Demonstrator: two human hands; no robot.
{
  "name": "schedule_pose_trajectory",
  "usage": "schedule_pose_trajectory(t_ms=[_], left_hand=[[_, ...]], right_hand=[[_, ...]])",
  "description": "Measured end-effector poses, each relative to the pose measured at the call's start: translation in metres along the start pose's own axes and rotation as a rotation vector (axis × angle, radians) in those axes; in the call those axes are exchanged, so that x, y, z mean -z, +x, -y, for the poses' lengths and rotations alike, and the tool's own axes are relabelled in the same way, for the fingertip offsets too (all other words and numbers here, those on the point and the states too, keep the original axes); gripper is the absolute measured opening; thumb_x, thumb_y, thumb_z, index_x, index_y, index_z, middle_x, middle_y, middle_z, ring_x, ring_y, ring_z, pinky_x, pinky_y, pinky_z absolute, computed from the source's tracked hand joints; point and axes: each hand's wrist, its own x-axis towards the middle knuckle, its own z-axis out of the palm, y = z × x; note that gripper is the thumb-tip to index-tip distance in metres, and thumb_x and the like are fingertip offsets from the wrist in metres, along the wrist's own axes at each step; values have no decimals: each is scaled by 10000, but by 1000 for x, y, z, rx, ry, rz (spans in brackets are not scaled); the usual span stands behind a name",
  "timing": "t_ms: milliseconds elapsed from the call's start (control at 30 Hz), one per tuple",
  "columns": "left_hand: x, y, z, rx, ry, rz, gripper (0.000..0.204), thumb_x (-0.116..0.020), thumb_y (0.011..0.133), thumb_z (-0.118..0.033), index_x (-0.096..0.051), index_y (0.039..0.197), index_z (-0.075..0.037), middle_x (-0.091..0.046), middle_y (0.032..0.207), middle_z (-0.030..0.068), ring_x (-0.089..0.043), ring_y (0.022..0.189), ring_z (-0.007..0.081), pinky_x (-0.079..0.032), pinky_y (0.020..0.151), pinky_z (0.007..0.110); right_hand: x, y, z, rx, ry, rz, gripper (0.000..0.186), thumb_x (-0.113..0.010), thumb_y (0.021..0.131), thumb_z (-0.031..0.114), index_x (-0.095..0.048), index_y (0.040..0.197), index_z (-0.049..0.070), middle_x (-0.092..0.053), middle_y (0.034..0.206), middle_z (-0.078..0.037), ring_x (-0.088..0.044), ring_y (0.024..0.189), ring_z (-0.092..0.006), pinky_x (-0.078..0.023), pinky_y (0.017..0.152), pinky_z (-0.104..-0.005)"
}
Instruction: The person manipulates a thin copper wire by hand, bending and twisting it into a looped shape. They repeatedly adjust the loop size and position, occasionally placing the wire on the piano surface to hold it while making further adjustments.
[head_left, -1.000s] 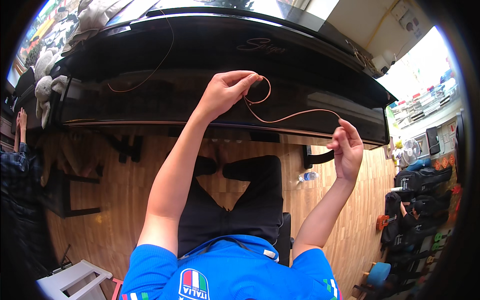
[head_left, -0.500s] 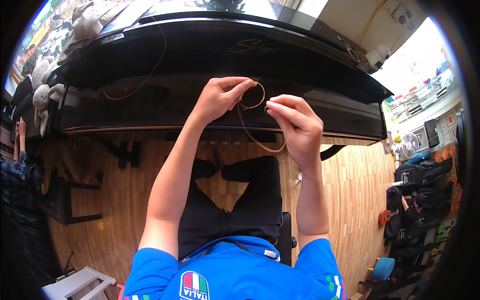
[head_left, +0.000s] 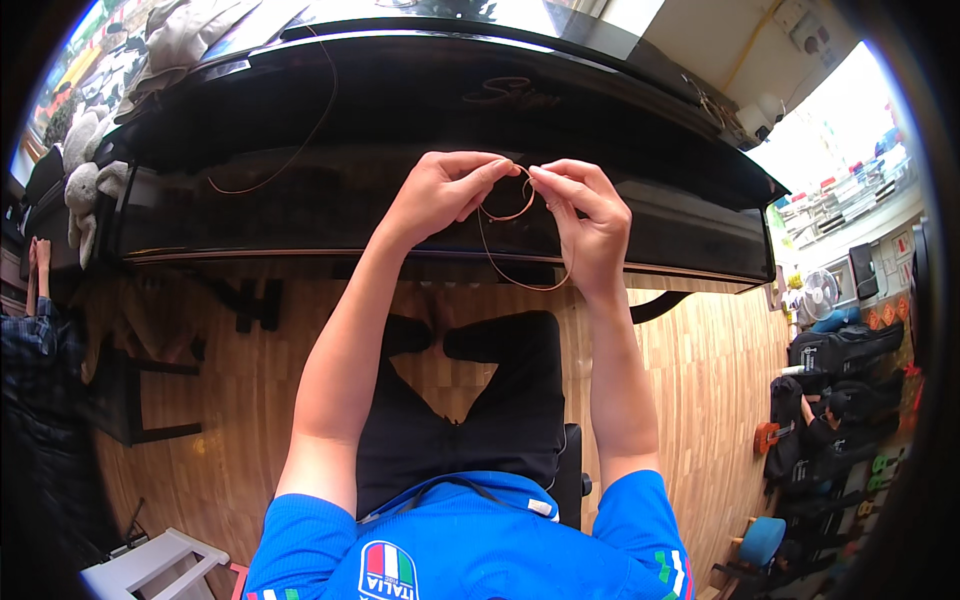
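At the left of the glossy black piano [head_left: 300,110], a loose length of thin copper-coloured wire [head_left: 505,215] runs over its closed lid. In front of the piano's middle, the wire is already bent into a small loop, and a longer bow hangs under it; the coiling seems only begun. The left hand [head_left: 440,190] pinches the loop with closed fingertips. The right hand [head_left: 585,220] pinches it from the other side, both forearms raised.

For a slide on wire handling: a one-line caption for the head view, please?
Both hands, left hand and right hand, pinch a copper wire coiled above a black piano.
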Motion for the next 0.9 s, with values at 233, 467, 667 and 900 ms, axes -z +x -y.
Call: schedule_pose_trajectory(t_ms=[233,467,667,900], left_hand=[[1,0,-1,19,-17,9,263,-638,1007,-248,-767,1084,-33,-528,604,-50,-429,506,20,-315,466,198],[3,0,1,20,-89,17,275,-639,1010,-255,-759,1082,-20,-496,607,-60,-418,516,19,-303,466,197],[2,0,-1,22,-102,9,279,-635,1013,-260,-758,1077,-17,-488,603,-64,-397,515,15,-295,464,197],[3,-1,-3,47,-91,-1,271,-643,1005,-264,-766,1073,-32,-493,588,-59,-408,508,20,-311,468,201]], right_hand=[[1,-7,-3,-313,170,282,109,-585,1018,66,-624,1106,14,-734,953,-119,-709,902,-187,-549,833,-312],[18,1,5,-456,269,322,364,-639,990,84,-556,1340,23,-676,802,-48,-666,809,-108,-538,792,-251],[55,-4,-19,-512,35,366,161,-676,954,84,-742,1063,-16,-740,869,-60,-677,758,-101,-544,709,-238],[103,-12,-39,-549,-120,69,247,-648,974,86,-663,1204,-2,-713,785,-58,-669,730,-92,-547,708,-232]])
